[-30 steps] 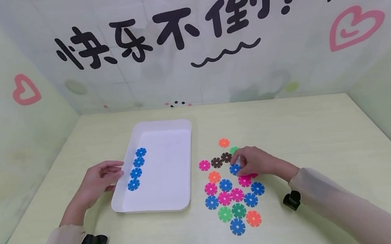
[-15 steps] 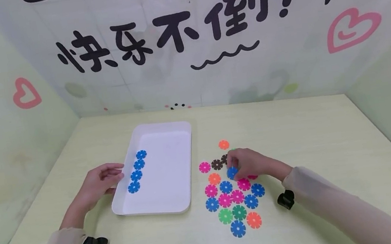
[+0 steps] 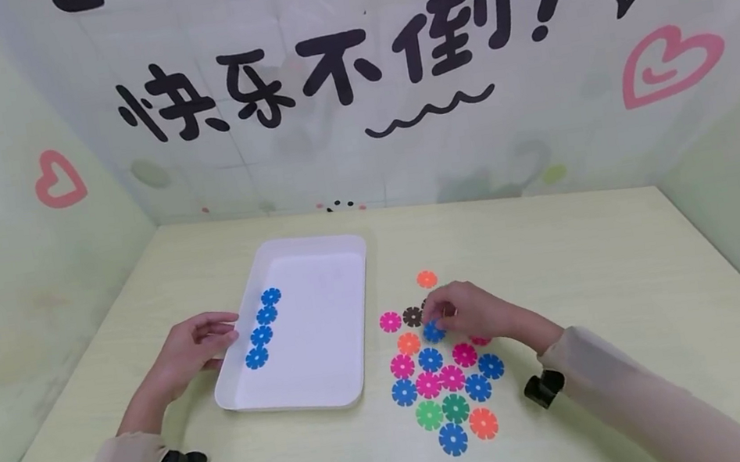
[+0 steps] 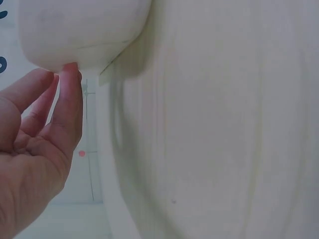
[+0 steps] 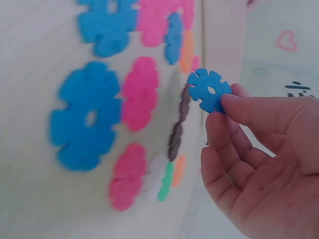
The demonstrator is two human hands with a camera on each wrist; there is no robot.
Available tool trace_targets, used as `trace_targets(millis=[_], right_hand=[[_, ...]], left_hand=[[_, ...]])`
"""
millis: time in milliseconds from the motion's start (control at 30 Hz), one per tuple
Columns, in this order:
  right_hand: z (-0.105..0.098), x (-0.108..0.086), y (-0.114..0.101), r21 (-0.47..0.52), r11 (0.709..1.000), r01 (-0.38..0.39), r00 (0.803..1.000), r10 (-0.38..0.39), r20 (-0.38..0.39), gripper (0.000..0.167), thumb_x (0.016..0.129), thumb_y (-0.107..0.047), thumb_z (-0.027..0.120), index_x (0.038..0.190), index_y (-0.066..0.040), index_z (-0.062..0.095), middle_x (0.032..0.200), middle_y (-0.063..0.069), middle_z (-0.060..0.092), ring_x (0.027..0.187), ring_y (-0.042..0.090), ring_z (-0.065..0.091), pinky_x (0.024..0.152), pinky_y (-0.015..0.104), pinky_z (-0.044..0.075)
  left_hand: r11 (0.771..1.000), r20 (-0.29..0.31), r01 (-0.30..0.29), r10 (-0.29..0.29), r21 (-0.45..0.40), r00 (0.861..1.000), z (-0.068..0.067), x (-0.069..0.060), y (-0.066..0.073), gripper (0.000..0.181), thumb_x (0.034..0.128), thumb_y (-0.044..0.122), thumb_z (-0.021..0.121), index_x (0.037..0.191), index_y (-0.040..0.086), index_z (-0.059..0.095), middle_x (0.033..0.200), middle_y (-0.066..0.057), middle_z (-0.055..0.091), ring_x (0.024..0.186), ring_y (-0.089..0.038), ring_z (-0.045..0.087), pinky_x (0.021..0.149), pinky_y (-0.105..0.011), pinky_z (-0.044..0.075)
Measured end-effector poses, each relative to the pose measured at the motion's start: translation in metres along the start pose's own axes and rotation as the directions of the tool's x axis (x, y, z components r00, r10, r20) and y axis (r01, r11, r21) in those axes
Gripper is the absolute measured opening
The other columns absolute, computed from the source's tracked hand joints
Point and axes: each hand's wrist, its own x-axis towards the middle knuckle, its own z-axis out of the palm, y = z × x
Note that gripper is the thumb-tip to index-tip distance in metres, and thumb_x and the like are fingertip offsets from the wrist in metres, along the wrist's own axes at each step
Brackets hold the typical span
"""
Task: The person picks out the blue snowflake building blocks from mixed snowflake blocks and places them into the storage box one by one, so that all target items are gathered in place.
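The right hand point(image 5: 274, 164) pinches one blue disc point(image 5: 204, 87) by its edge, between thumb and fingers, above the far half of the loose discs point(image 3: 424, 391) at right. Because only the edge is held, I think it could slip and fall among these. At left, the left hand's point(image 3: 190, 352) fingertips touch the left side of the white tray point(image 3: 315, 325), which contains four blue discs point(image 3: 258, 332) in a row; pushing harder might shift it.

Ten blue discs point(image 3: 458, 439), six pink point(image 3: 460, 356), three orange point(image 3: 489, 423), three green point(image 3: 435, 415), two brown point(image 3: 408, 319)
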Motion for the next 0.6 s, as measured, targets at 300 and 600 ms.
trace_targets(millis=[300,600], right_hand=[[0.000,0.025,-0.035,0.052,0.998,0.020,0.997,-0.016,-0.079,0.015,0.083,-0.001,0.065,0.097,-0.005,0.067,0.090,0.001,0.064,0.077,0.013,0.057,0.068,0.023,0.050],[0.007,0.089,-0.066,0.279,0.960,0.031,0.991,0.007,-0.134,0.016,0.085,-0.001,0.063,0.100,-0.002,0.068,0.092,0.002,0.065,0.081,0.014,0.059,0.071,0.023,0.050]], left_hand=[[1.000,0.000,-0.006,0.006,-0.002,1.000,0.002,0.000,0.000,0.051,0.0879,0.030,0.062,0.128,0.002,0.048,0.111,-0.017,0.054,0.090,-0.025,0.057,0.068,-0.031,0.053],[1.000,-0.008,0.010,-0.010,0.005,1.000,0.002,0.000,0.000,0.052,0.0878,0.032,0.062,0.129,0.003,0.048,0.111,-0.017,0.054,0.090,-0.025,0.056,0.068,-0.030,0.053]])
